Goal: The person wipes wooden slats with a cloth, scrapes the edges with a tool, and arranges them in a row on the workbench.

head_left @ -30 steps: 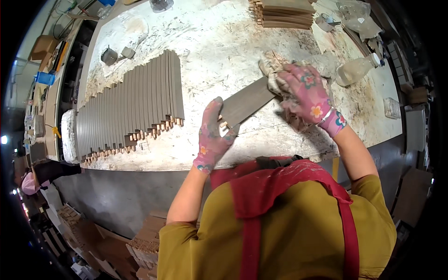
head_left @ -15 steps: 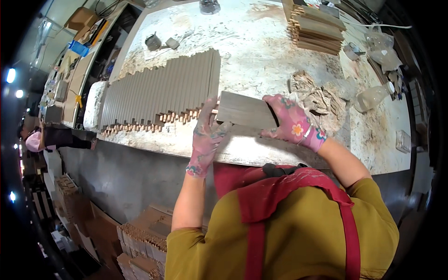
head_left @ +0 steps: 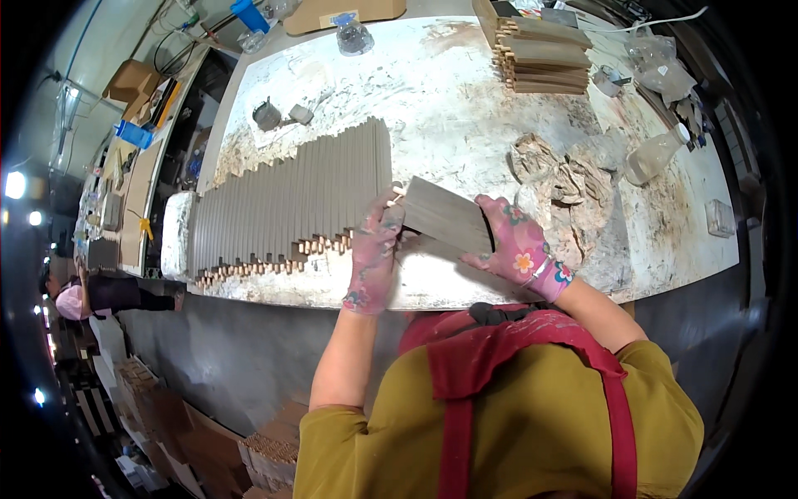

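Between my gloved hands I hold a flat grey board [head_left: 447, 214] above the near part of the table, tilted down to the right. Pale wooden dowels stick out of its left end. My left hand [head_left: 376, 249], in a pink flowered glove, is closed at that end, with its fingers by the dowels. My right hand [head_left: 517, 243], gloved alike, grips the right end, thumb on the near edge and fingers on the far edge. Left of my hands stands a long row of grey boards [head_left: 291, 195], packed side by side on edge, with dowel ends facing me.
A white block [head_left: 177, 237] is at the row's left end. Crumpled cloths [head_left: 573, 191] and a clear bottle [head_left: 657, 154] lie to the right. More doweled boards [head_left: 544, 54] are stacked at the back. Far left, a person [head_left: 104, 295] stands by another bench.
The board has turned from nearly level to slanting, its right end now lower. Both hands have shifted slightly with it. The whole view has also shifted a little.
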Action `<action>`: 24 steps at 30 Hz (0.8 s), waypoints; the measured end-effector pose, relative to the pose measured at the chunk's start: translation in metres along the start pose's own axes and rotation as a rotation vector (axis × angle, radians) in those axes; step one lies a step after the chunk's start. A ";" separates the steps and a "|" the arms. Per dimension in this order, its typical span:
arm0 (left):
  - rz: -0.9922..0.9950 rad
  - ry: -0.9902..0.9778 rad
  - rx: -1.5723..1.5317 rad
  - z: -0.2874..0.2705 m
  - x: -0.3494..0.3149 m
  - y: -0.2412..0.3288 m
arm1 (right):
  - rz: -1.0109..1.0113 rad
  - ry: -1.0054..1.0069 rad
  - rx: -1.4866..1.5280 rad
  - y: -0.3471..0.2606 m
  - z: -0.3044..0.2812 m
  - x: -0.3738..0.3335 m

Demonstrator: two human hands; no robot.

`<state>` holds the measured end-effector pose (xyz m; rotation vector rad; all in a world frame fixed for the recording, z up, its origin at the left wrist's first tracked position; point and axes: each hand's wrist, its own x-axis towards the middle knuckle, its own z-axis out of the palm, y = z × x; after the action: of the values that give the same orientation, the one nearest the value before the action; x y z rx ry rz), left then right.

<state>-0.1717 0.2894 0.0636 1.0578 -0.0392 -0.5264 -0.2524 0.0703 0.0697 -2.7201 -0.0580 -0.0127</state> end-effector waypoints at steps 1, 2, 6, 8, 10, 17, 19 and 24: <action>0.003 -0.008 0.004 0.001 0.002 0.001 | 0.032 -0.014 -0.011 -0.001 0.003 0.002; 0.014 -0.022 0.039 0.002 0.003 0.002 | 0.032 -0.006 -0.011 -0.002 0.005 0.006; 0.009 -0.142 0.060 -0.036 0.006 0.032 | 0.097 0.007 0.206 -0.013 0.018 0.027; 0.105 -0.047 0.242 -0.062 0.012 0.059 | 0.087 0.047 0.216 -0.026 0.018 0.051; 0.195 0.044 0.336 -0.085 0.015 0.092 | 0.111 0.025 0.208 -0.044 0.017 0.082; 0.348 0.305 0.736 -0.210 0.089 0.181 | 0.134 -0.016 0.072 -0.087 0.037 0.178; 0.451 0.314 0.971 -0.245 0.121 0.194 | 0.184 -0.123 -0.049 -0.094 0.045 0.185; 0.334 0.301 1.599 -0.280 0.208 0.190 | 0.302 -0.217 -0.060 -0.106 0.046 0.185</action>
<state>0.1634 0.5008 0.0371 2.6122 -0.4141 0.0980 -0.0725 0.1926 0.0738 -2.7496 0.2940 0.3738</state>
